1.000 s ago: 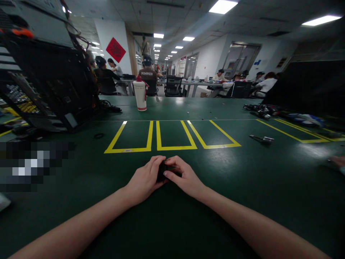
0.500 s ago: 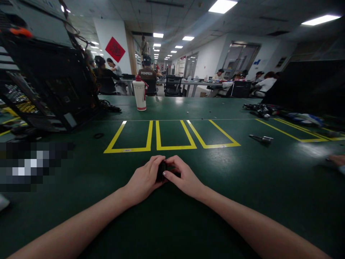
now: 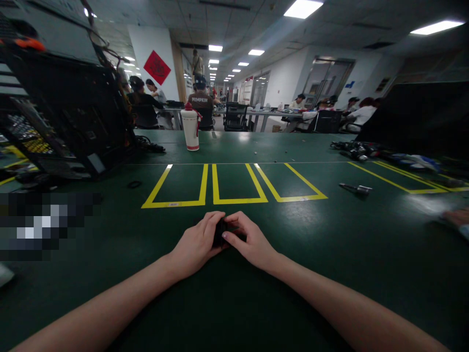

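My left hand (image 3: 200,242) curls round a small black object (image 3: 219,234), just above or on the green tabletop (image 3: 234,303). From the other side, my right hand (image 3: 249,239) pinches the same object with thumb and fingers. Most of the object is covered by my fingers, so its kind cannot be made out. Just beyond my hands, yellow tape outlines (image 3: 238,201) mark the table.
A black computer case (image 3: 84,117) stands at the left. A white cup (image 3: 191,129) with a red top is farther back. A dark ring (image 3: 134,184), a metal tool (image 3: 355,188) and cables (image 3: 351,148) lie about. Another person's hand (image 3: 458,216) is at the right edge.
My hands and the black object keep almost the same position. At the right edge, the other person's hand has shifted slightly.
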A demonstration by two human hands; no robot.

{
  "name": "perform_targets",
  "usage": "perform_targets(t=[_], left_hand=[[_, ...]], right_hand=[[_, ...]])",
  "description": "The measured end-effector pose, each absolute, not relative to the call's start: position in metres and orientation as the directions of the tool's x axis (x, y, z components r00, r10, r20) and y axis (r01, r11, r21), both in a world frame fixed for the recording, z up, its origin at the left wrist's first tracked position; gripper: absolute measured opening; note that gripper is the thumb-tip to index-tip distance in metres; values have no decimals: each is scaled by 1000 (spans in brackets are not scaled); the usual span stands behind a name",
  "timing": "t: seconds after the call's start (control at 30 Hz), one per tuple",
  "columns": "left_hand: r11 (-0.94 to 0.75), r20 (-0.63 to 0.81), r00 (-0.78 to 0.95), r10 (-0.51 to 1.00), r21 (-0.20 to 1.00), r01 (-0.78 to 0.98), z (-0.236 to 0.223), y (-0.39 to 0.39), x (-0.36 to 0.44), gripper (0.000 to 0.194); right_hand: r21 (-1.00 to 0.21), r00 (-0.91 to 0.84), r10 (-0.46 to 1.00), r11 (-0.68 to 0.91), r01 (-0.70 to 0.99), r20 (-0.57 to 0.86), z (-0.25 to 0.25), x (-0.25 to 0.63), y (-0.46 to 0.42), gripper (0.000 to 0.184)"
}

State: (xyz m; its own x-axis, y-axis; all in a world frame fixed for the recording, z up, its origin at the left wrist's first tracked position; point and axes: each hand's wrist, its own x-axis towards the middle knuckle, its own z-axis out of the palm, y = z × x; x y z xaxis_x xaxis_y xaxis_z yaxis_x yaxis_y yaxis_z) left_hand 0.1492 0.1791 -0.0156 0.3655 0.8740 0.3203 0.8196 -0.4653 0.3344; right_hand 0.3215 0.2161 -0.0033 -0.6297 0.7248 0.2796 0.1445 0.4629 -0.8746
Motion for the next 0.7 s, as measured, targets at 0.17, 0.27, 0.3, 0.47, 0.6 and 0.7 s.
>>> perform_targets(t=[0.17, 0.27, 0.3, 0.47, 0.6, 0.7], left_hand=[[-465, 320, 366, 874, 332, 821, -16, 179, 149, 64], [-461, 313, 365, 877, 332, 823, -15, 178, 149, 65], [-462, 315, 365, 876, 332, 823, -15, 178, 149, 65], [-468, 340, 361, 869, 323, 823, -14, 178, 151, 64], [-460, 340, 352, 872, 326, 826, -15, 179, 151, 62], [-454, 334, 347, 876, 332, 827, -15, 179, 151, 62]], right_hand=[[-871, -627, 731, 462, 166, 269, -3, 322, 216, 23], [-859, -633, 722, 483, 173, 279, -2, 322, 215, 18], [-855, -636, 717, 491, 169, 286, -2, 322, 215, 19], [-841, -644, 698, 519, 154, 313, -1, 323, 215, 23], [-849, -639, 703, 508, 143, 313, -3, 322, 215, 22], [-856, -635, 711, 496, 146, 304, -3, 322, 215, 22]])
